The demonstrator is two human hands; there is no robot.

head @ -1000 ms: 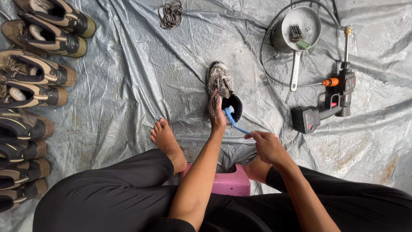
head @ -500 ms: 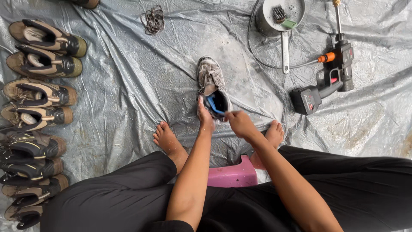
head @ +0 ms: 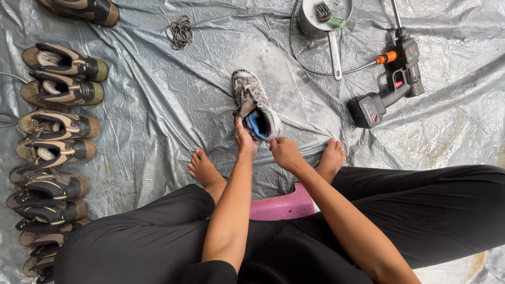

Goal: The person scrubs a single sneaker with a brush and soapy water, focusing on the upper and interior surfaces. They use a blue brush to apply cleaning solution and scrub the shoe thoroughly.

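Note:
A dirty, soapy grey shoe (head: 251, 94) lies on the grey plastic sheet (head: 158, 105) between my bare feet. My left hand (head: 245, 141) grips the shoe's heel collar. My right hand (head: 284, 152) holds a blue-handled brush (head: 256, 126) whose head reaches down inside the shoe's opening. I sit on a low pink stool (head: 281, 204), knees spread, in black trousers.
A row of several brown and black shoes (head: 55, 131) lines the left edge. A tangle of dark laces (head: 180, 31) lies at the top. At upper right stand a metal pan (head: 321, 16) holding a brush, a hose, and a cordless spray gun (head: 392, 84).
My right hand has moved from beside the shoe up to its opening, pushing the blue brush inside. My left hand stays on the heel. The camera view has shifted.

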